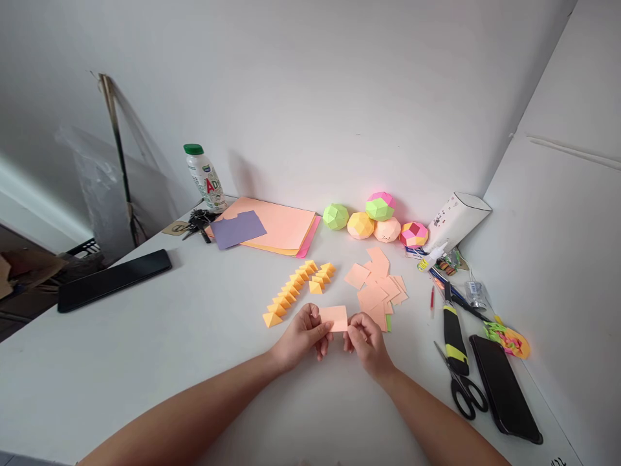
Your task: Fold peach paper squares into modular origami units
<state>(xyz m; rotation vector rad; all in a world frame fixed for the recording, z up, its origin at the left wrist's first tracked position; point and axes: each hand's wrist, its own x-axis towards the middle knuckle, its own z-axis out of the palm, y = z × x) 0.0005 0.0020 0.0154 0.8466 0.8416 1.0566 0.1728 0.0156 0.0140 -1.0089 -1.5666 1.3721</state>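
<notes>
A small peach paper rectangle [334, 318] is pinched between both my hands just above the white table [194, 362]. My left hand [303, 336] grips its left edge with thumb and fingers closed. My right hand [365, 342] pinches its right edge. Just beyond lies a loose pile of peach paper squares [376, 288]. To the left of it runs a row of several folded orange paper units [295, 290].
Several coloured paper balls [376, 220] sit by the back wall. A stack of coloured sheets [272, 226], keys [196, 223], a bottle [204, 178] and a dark tablet [114, 278] lie at left. Scissors [460, 382], a utility knife [453, 333], a phone [504, 388], glue [431, 257] and pens [449, 291] lie at right.
</notes>
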